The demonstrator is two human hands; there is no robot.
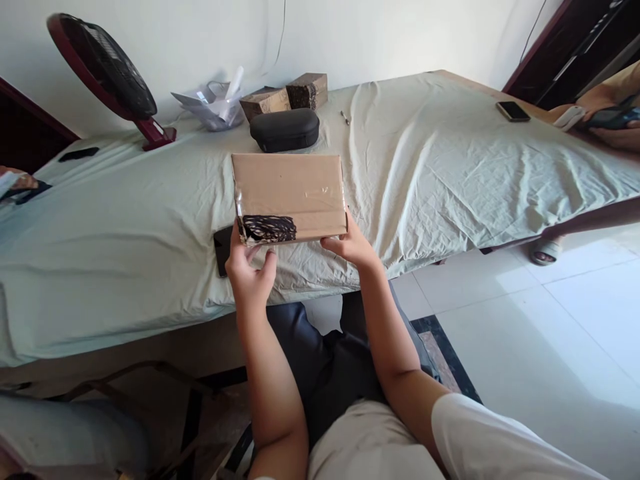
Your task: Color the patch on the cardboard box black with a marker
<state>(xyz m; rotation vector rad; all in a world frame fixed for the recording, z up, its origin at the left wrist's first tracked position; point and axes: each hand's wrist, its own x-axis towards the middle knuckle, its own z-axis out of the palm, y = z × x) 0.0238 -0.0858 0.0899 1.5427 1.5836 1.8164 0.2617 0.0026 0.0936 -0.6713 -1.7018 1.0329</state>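
A brown cardboard box [290, 183] is held in front of me over the near part of the table, its face tilted toward me. Clear tape shows along its edges, and black scribble covers its lower left corner. My left hand [249, 267] grips the box's lower left corner, thumb near the bottom edge. On the opposite side, my right hand [353, 245] holds the lower right corner, with the thumb under the bottom edge. The fingers of both hands are partly hidden behind the box. A dark phone [223, 252] lies on the cloth just left of my left hand.
Beyond the box lie a black zip case [285, 129], two small cardboard boxes [309, 91] and a clear plastic container [217, 110]. A fan [107, 67] stands at left. Another phone [513, 111] rests at right, near another person's hands [607, 120]. A wrinkled pale cloth [415, 173] covers the table.
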